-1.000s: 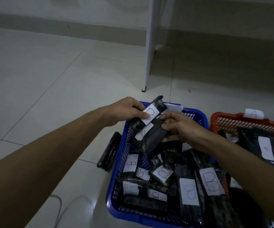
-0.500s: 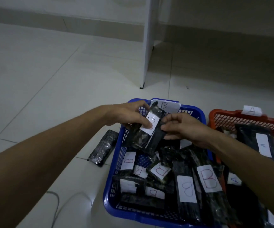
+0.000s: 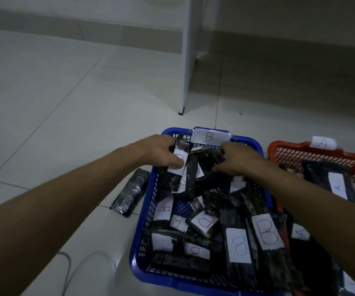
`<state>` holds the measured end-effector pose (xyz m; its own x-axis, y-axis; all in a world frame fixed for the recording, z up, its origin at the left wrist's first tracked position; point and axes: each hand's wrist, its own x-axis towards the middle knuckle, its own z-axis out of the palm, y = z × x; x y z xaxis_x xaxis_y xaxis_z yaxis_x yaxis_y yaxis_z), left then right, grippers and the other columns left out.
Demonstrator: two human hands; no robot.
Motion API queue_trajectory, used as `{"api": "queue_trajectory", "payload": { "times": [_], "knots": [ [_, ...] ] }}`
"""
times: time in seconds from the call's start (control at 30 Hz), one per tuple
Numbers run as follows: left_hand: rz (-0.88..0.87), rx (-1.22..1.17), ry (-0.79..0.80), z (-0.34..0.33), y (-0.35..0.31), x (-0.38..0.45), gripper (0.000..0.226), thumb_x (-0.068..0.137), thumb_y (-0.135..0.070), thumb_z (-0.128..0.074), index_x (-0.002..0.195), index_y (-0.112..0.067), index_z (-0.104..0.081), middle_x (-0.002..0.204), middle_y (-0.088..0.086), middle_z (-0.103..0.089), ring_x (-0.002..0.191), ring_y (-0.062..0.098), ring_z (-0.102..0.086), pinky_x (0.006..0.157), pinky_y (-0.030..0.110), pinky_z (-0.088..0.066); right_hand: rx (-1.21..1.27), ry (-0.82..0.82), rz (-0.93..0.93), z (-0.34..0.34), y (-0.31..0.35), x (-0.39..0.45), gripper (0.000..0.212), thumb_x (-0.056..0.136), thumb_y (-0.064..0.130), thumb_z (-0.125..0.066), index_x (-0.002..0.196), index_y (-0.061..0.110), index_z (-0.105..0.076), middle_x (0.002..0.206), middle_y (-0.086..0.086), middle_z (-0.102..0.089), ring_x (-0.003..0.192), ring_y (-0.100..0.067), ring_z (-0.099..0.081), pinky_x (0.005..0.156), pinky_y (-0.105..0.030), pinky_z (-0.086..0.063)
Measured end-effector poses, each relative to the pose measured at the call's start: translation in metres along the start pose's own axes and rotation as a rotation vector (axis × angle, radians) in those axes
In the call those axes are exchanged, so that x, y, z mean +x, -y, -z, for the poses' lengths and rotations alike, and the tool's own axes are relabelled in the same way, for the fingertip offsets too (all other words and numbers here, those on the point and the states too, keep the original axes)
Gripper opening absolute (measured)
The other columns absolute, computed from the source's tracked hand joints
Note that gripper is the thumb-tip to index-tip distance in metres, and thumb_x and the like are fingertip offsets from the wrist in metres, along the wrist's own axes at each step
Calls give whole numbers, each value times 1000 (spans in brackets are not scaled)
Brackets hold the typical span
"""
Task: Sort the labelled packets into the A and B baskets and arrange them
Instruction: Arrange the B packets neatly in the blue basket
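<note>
Left hand (image 3: 161,152): gripped dark packet (image 3: 179,165) at far-left corner of blue basket (image 3: 255,144), thumb on its white label | Right hand (image 3: 239,160): fingers curled down onto dark packets at far end, grasp unclear | Red basket (image 3: 287,146): just right of blue, held A-labelled packets | Stray packet (image 3: 130,192): on floor beside blue basket
</note>
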<state>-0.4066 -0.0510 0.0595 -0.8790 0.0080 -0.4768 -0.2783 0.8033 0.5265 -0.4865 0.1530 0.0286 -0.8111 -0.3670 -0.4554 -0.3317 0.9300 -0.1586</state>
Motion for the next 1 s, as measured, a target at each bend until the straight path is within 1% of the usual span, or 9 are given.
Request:
{"api": "queue_trajectory", "payload": {
  "times": [0.1,0.2,0.37,0.5,0.7,0.77,0.83,0.9,1.0],
  "knots": [
    [0,-40,-21,1,2,0,23,83,-28,-71,104,-20,-64,99,-4,-68,93,16,-63,83,31,-51,-18,-27,-37,-4,5,3,56,84,33,-75,129,14,-47,111,-7,-61,95,-24,-61,85,-41,-56],
    [-5,-69,-34,0,3,-1,23,83,-25,-72,104,-19,-65,102,-2,-69,95,17,-64,89,35,-52,63,-92,-91,-4,-1,3,55,82,27,-75,128,15,-48,102,-3,-60,87,-21,-60,72,-34,-53],
    [4,-98,-57,-1,3,1,24,81,-23,-73,104,-16,-66,101,0,-69,91,16,-64,85,33,-53,258,-176,-66,17,-12,-9,30,84,37,-70,107,22,-57,97,1,-60,84,-16,-58,72,-33,-50],
    [8,-228,-92,6,9,4,16,81,-18,-69,97,-15,-68,98,4,-71,89,19,-66,82,34,-54,228,77,74,24,-7,-22,11,92,32,-63,98,25,-70,102,6,-66,87,-8,-60,74,-27,-51],
    [56,-326,-162,12,16,2,31,86,-19,-63,116,-14,-58,106,7,-68,96,26,-65,68,31,-49,171,517,322,20,15,-47,24,96,39,-59,116,33,-71,113,19,-69,107,-2,-61,100,-30,-43],
    [69,-329,-141,12,15,2,30,87,-19,-62,116,-15,-58,107,8,-68,96,26,-66,70,32,-50,150,462,287,22,17,-42,28,95,48,-57,110,30,-73,109,15,-70,103,-4,-63,96,-29,-46],
    [98,-346,-74,13,14,1,29,88,-18,-60,116,-13,-59,107,9,-68,94,25,-67,72,33,-55,120,196,199,24,12,-28,26,91,45,-65,103,22,-68,103,4,-69,93,-12,-63,81,-28,-50],
    [148,-369,12,17,11,-1,29,88,-17,-60,116,-10,-60,102,10,-70,83,21,-69,65,29,-58,79,30,164,19,6,-16,43,80,37,-80,109,22,-52,104,1,-62,89,-15,-59,69,-27,-48],
    [171,-353,112,23,11,-6,28,89,-17,-60,116,-10,-59,100,10,-72,75,19,-70,59,23,-55,23,121,215,-1,7,-1,79,76,27,-84,131,21,-28,98,-1,-57,87,-18,-57,64,-27,-46]
  ]
}}
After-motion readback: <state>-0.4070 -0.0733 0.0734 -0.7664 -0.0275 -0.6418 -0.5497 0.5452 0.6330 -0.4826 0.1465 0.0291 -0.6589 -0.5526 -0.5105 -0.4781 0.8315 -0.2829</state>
